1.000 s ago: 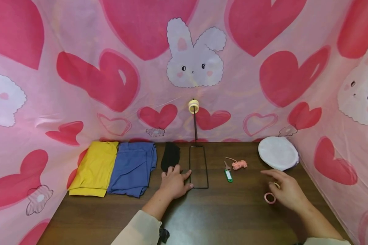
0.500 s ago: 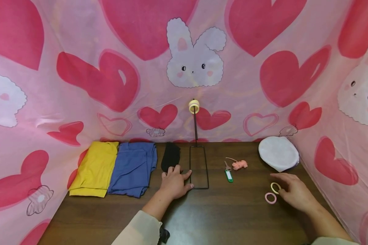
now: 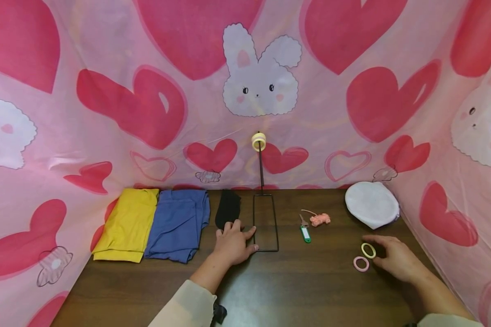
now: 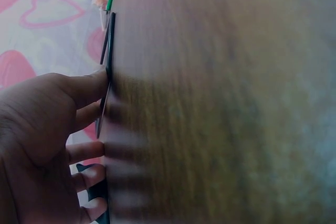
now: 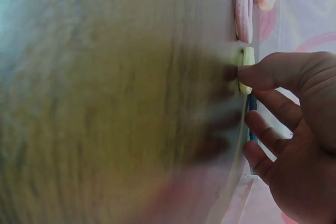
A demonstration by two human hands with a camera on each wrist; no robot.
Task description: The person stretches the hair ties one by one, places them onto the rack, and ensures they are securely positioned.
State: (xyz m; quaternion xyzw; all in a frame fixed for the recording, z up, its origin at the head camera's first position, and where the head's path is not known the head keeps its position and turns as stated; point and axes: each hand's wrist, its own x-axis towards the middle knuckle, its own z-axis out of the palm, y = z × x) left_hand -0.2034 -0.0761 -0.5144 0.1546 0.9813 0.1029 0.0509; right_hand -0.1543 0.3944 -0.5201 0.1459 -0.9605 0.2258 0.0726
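Left hand: you are resting your left hand (image 3: 232, 243) at the base of the black wire stand (image 3: 261, 170), its fingers spread and grasping nothing, thumb and forefinger touching the frame's left side.
Right hand: you are holding your right hand (image 3: 394, 259) just beside the yellow ring (image 3: 363, 249), its fingers parted and released; whether the thumb is touching the ring, you cannot tell.
Yellow ring: it is lying on the bench (image 3: 294, 290) between your right hand and the pink ring (image 3: 354, 264).
Pink ring: it is lying just beside the yellow one, nearer to you.
Stand: its post is rising from the far end of the base, and a ring stack (image 3: 259, 136) is hanging around it near the top.
Black cloth: the black cloth (image 3: 227, 209) is lying just beyond your left fingertips, with the blue cloth (image 3: 177, 225) lying to its left.
Right of stand: a key (image 3: 304, 221) with a green tag (image 3: 305, 234) is lying near a pink figure (image 3: 319, 220).
White pouch: the white pouch (image 3: 372, 205) is sitting beyond your right hand.
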